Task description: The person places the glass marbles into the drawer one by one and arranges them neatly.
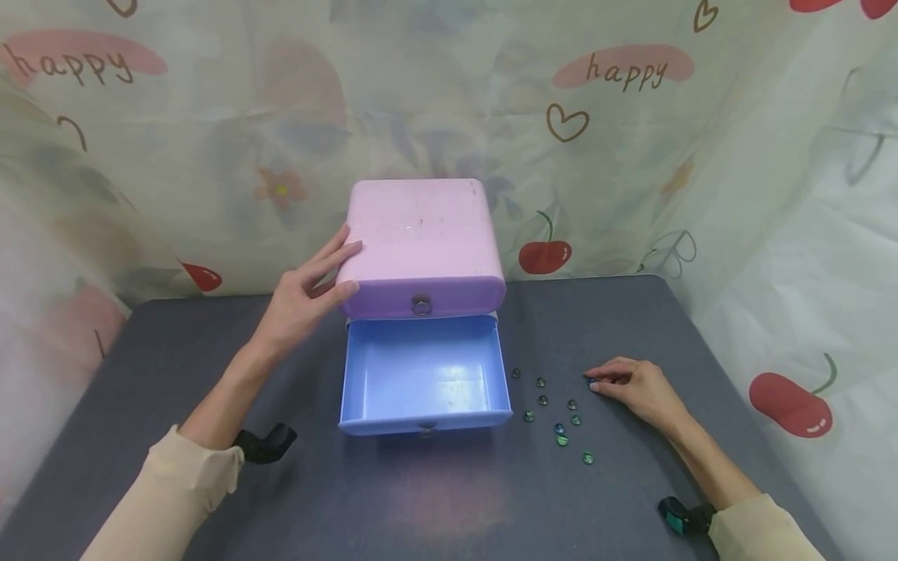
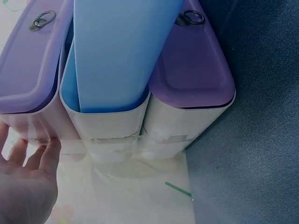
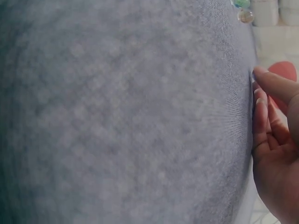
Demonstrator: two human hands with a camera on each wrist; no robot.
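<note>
My left hand [image 1: 298, 304] rests with extended fingers against the side of a pink drawer box [image 1: 421, 226], its thumb near the front edge. A purple drawer front [image 1: 379, 298] with a ring pull is closed at the top. Below it a blue drawer [image 1: 421, 425] is pulled out, with nothing inside. In the left wrist view another purple drawer [image 2: 194, 70] lies beyond the blue one. Over the table at right, my right hand [image 1: 648, 393] pinches a blue marble [image 1: 592, 382] between thumb and fingertips. In the right wrist view the fingers mostly hide this marble.
Several glass marbles, among them a green marble [image 1: 588, 458] and a dark marble [image 1: 516, 373], lie scattered between the drawer and the right hand. The dark table [image 1: 449, 506] ends at a patterned curtain [image 1: 435, 93] behind the box.
</note>
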